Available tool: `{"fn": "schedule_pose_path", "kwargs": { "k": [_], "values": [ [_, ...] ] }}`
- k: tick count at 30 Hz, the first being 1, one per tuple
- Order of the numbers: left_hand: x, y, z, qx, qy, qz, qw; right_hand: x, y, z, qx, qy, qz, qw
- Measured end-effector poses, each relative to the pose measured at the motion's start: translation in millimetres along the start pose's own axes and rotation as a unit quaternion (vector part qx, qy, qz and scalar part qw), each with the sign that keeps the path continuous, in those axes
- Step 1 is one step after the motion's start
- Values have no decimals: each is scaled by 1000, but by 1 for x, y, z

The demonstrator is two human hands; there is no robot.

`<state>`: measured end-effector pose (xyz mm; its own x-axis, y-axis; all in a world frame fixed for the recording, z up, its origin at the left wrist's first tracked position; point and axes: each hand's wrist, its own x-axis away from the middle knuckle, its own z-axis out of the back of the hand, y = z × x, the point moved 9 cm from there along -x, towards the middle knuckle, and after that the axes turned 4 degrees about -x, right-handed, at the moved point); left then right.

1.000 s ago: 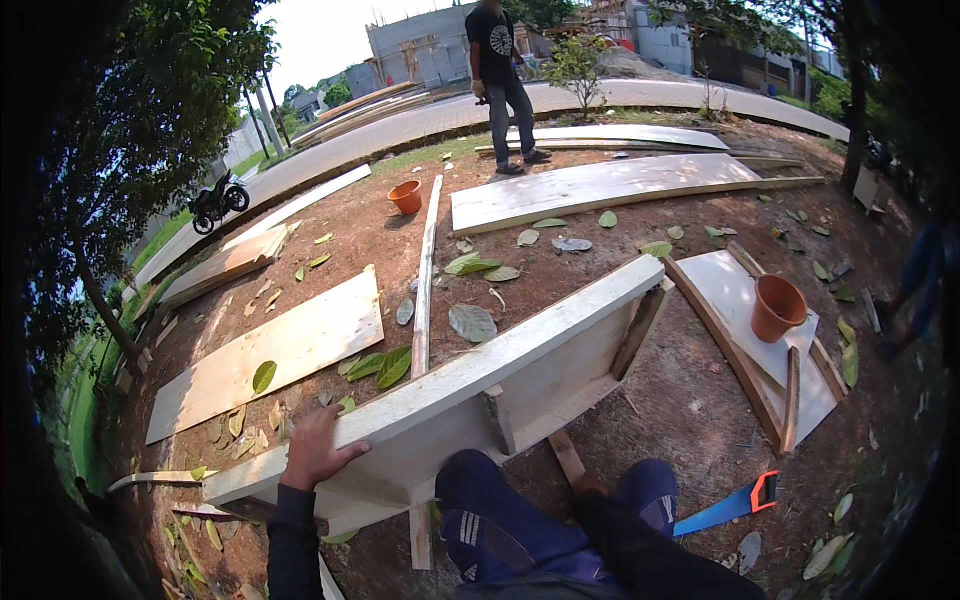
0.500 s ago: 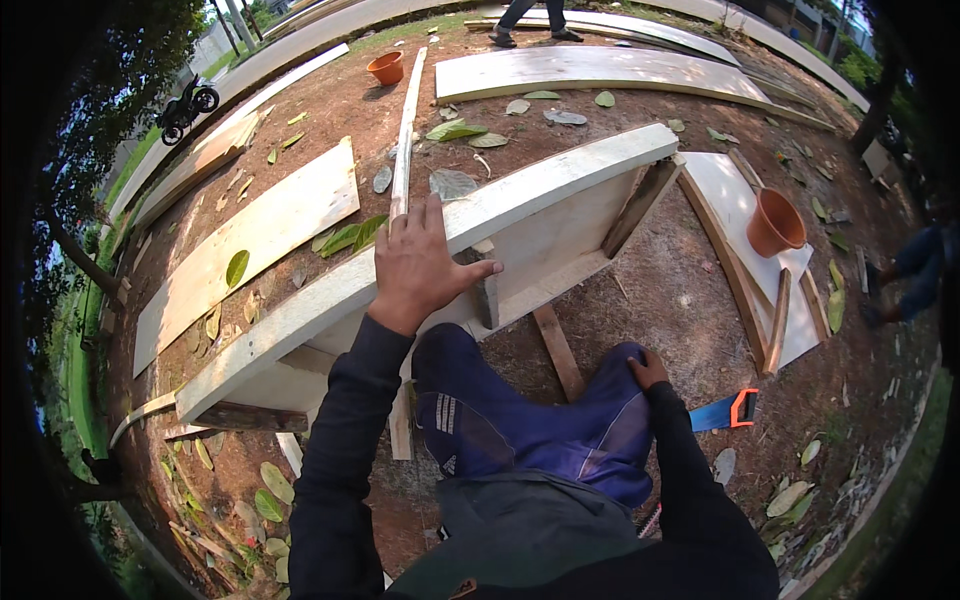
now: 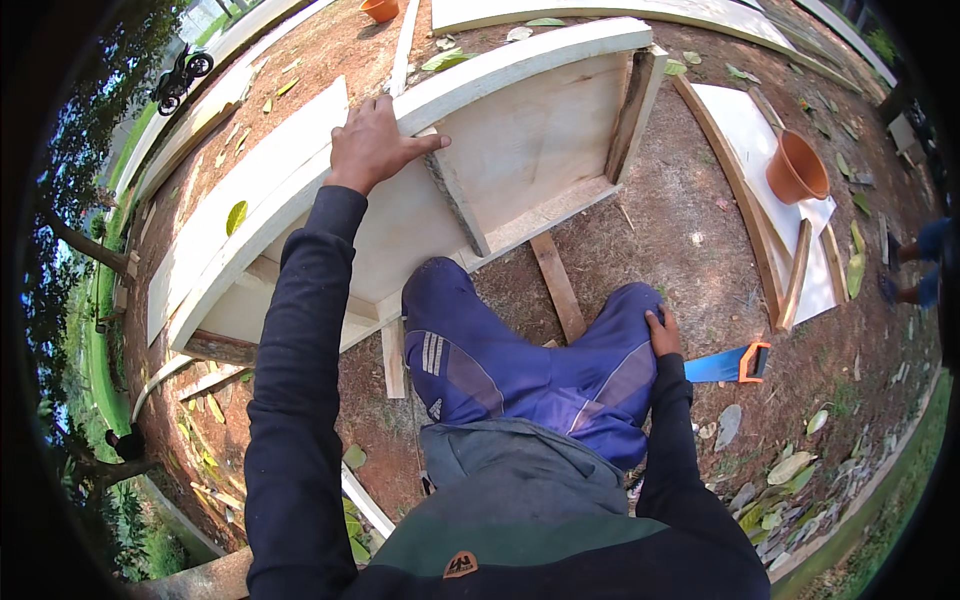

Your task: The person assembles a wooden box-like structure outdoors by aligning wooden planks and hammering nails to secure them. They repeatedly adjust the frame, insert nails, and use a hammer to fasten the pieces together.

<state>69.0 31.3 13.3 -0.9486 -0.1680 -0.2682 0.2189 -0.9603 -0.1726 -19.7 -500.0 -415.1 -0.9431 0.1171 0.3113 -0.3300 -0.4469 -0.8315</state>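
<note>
A long pale plywood panel [image 3: 540, 130] with a framed edge and cross pieces stands on its side in front of my knees, its inner face toward me. My left hand [image 3: 372, 150] holds its top edge, fingers over the far side and thumb stretched along the near side. A short wooden cross piece [image 3: 458, 195] sits inside the frame by my left thumb. My right hand [image 3: 662, 331] lies on my right knee, fingers loosely spread and holding nothing. Beside it on the ground is a handsaw [image 3: 722, 364] with a blue blade and an orange-black handle.
An orange bucket [image 3: 797, 167] stands on another framed white panel [image 3: 735, 130] to the right. Farther off are another bucket [image 3: 380, 9], long boards [image 3: 590, 10] and a parked motorcycle [image 3: 182, 78]. A wood strip [image 3: 556, 285] lies between my knees. Part of another person [image 3: 920, 262] shows at far right.
The panel's top edge has swung away from me, with my left hand on it, and more of its inner face shows. The view has tipped downward. My right hand stays on the knee.
</note>
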Motion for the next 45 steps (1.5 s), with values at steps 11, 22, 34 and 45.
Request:
{"fn": "schedule_pose_path", "kwargs": {
  "k": [11,22,34,45],
  "values": [
    [-99,-68,-73,130,-154,-1,979,14,-2,4,22,3,15,1000],
    [-119,-95,-84,277,-300,-10,913,64,94,25,-157,79,-63,982],
    [-115,-97,-86,84,-182,66,978,174,125,15,-106,117,-230,960],
    [-125,-95,-76,50,-131,26,990,163,155,12,-38,79,-147,985]
  ]
}}
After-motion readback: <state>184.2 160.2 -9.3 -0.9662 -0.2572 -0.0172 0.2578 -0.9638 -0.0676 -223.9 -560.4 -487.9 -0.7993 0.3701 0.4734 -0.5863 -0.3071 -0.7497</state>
